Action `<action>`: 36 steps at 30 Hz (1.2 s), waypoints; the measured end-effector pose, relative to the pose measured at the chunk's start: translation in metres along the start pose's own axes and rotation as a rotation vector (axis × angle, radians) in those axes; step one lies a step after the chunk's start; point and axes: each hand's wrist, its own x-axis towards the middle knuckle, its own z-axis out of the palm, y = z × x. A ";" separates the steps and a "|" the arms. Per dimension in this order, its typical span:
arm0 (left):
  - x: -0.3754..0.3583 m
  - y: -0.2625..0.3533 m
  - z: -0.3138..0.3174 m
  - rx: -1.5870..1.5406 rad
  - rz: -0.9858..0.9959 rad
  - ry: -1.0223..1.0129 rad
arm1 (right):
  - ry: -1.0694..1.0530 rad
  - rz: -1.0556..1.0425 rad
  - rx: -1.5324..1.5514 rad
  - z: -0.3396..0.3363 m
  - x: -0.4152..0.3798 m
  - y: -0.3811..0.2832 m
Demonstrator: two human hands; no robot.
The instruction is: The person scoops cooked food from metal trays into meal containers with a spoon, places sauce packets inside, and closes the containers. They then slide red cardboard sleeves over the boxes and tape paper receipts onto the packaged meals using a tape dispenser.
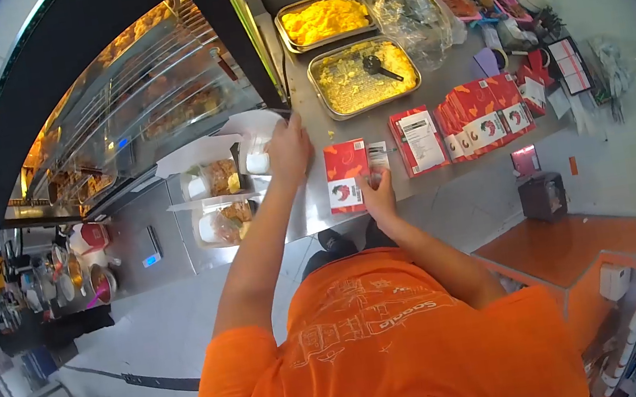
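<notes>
My left hand point(291, 152) grips the right side of a clear takeaway container point(257, 161), its fingers curled at the rim near the display cabinet. Two more open containers, the middle one point(212, 182) and the nearest one point(226, 224), sit beside it with white portions and browned food inside. At the counter's front edge my right hand point(378, 194) is closed on a flat red printed cardboard sleeve point(346, 163) with a white label panel. A printed slip point(378, 155) shows beside that sleeve, partly behind the hand.
Behind are a tray of yellow food point(325, 20) and a second tray point(331, 91) with a black scoop point(381, 68). Red sleeves point(487, 126) are stacked to the right, past a slip-topped stack point(418, 140). A glass display cabinet point(149, 92) stands at left.
</notes>
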 end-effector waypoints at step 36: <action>-0.246 -0.018 -0.050 -1.214 -0.766 0.396 | -0.719 -0.193 -0.354 0.064 -0.007 -0.076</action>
